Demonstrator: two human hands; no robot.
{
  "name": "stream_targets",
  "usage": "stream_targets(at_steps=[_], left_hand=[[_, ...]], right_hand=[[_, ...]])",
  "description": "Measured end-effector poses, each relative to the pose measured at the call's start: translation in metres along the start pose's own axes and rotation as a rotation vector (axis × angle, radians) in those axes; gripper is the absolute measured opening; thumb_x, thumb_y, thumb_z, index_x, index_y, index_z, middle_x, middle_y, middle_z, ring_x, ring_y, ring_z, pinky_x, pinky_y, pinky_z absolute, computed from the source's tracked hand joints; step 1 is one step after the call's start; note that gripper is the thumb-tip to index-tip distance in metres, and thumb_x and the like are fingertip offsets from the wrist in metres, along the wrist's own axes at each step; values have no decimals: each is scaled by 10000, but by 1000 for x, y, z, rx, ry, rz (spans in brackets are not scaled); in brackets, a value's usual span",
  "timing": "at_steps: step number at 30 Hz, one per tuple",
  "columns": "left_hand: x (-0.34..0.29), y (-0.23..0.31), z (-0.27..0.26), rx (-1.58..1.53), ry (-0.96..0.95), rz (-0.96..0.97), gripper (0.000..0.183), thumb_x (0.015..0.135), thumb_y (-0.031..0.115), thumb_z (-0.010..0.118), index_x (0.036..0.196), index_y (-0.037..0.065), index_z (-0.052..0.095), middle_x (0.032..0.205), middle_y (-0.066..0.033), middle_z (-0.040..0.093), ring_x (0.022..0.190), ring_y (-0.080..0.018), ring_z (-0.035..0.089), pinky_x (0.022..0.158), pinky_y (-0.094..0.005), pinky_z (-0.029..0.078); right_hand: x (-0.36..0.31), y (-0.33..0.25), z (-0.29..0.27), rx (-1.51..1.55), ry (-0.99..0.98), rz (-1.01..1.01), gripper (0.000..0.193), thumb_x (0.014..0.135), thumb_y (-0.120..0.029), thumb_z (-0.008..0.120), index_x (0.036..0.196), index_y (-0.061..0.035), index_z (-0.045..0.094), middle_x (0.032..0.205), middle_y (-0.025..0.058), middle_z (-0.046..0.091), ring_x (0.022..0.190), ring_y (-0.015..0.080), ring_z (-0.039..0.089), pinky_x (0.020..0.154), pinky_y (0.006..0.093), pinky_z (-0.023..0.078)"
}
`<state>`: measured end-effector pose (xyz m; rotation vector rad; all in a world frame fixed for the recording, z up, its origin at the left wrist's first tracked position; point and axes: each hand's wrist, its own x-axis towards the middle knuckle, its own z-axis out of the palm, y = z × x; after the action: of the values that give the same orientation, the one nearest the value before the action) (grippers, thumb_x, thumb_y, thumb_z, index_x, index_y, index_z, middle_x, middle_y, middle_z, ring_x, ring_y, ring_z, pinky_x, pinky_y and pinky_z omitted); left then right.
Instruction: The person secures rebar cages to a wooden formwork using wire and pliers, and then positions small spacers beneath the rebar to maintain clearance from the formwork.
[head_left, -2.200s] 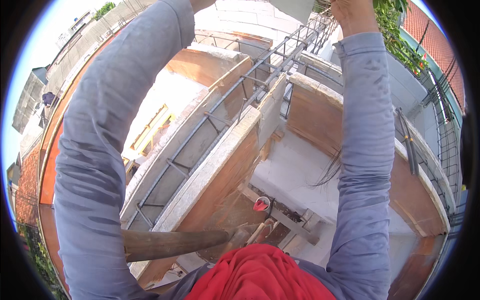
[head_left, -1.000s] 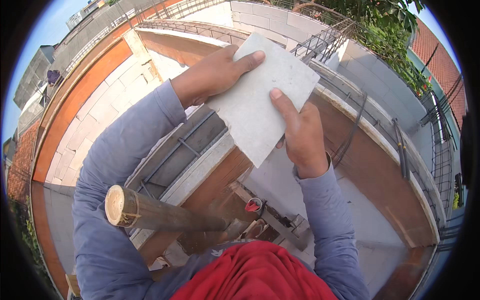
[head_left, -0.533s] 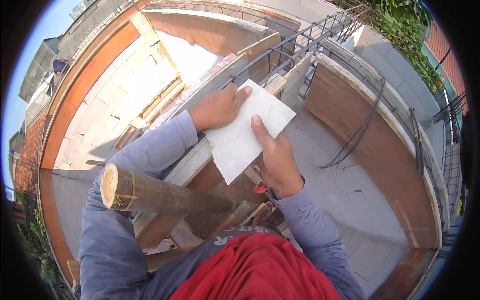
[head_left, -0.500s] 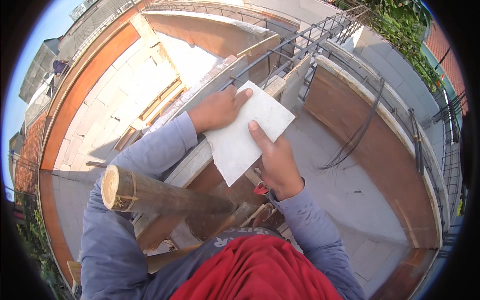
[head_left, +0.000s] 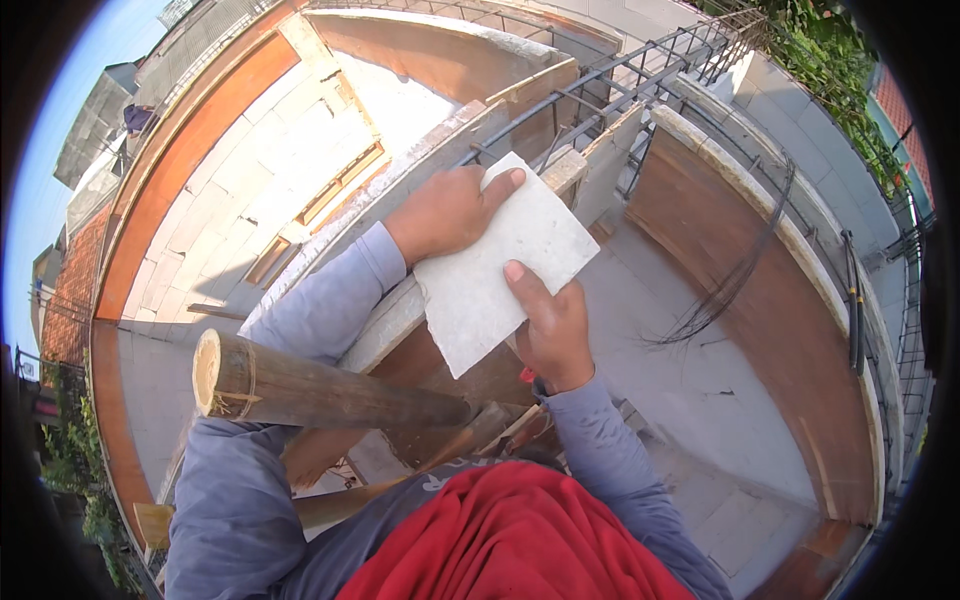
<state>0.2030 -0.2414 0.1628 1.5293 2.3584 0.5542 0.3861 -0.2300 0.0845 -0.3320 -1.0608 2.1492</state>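
Observation:
Between my two hands is a flat white slab (head_left: 500,262), roughly rectangular, with a chipped, uneven left edge. My left hand (head_left: 447,215) grips its upper left side, thumb lying on the top face. On the lower right edge my right hand (head_left: 556,325) is closed, its thumb also pressed on the face; the other fingers are hidden beneath. Under the slab runs the top of wooden formwork (head_left: 385,325), with steel rebar (head_left: 565,100) continuing beyond it. A thick bamboo pole (head_left: 330,385) slants up beside my left forearm.
A bundle of thin tie wire (head_left: 735,285) hangs over the brown formwork panel (head_left: 745,270) at right. A dark-handled long tool (head_left: 855,310), perhaps pincers, rests on that panel's far edge. Pale block walls (head_left: 250,180) stand at left. Far off at upper left is a person (head_left: 137,118).
The view has shifted slightly, so the surroundings appear a little to the right and lower. Both hands keep hold of the slab; the right thumb sits slightly lower on it.

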Motion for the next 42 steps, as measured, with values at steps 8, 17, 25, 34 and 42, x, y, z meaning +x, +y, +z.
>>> stream_targets(at_steps=[8, 17, 25, 34, 42], left_hand=[[-2, 2, -3, 0, -2, 5, 768, 1035, 620, 424, 973, -100, 683, 916, -321, 697, 919, -449, 692, 854, -483, 510], [-11, 22, -8, 151, -84, 11, 742, 1044, 630, 338, 1161, -17, 682, 1065, -299, 697, 1021, -458, 673, 922, -513, 518], [-14, 3, 6, 299, -38, 217, 441, 1093, 298, 341, 1371, 26, 549, 1037, -252, 701, 958, -429, 693, 835, -513, 546], [-3, -11, 13, 385, 122, 295, 388, 1091, 335, 398, 1360, 133, 591, 1054, -253, 643, 897, -430, 678, 775, -525, 544], [-10, 12, -9, 2, 180, 57, 546, 1000, 457, 584, 1238, -34, 613, 1137, -292, 638, 919, -425, 682, 812, -457, 559]], right_hand=[[5, -1, 1, 55, -24, 7, 537, 999, -196, 671, 1422, 49, 448, 1344, 140, 588, 1199, 218, 593, 1017, 374, 488], [8, -79, 19, -1360, 297, -938, 912, 1013, -549, 544, 1592, 49, 172, 1621, 338, 203, 1528, 489, 168, 1229, 581, 118], [34, -46, 44, -1764, 384, -690, 832, 1069, -541, 364, 1591, 70, 150, 1626, 369, 153, 1519, 553, 102, 1177, 708, 54], [23, -23, 29, -421, 526, -251, 829, 950, -290, 744, 1526, 66, 267, 1527, 243, 391, 1383, 360, 434, 1129, 435, 375], [-4, -26, 29, 155, 206, -17, 523, 929, -137, 773, 1355, 34, 523, 1273, 121, 647, 1159, 199, 617, 995, 335, 495]])
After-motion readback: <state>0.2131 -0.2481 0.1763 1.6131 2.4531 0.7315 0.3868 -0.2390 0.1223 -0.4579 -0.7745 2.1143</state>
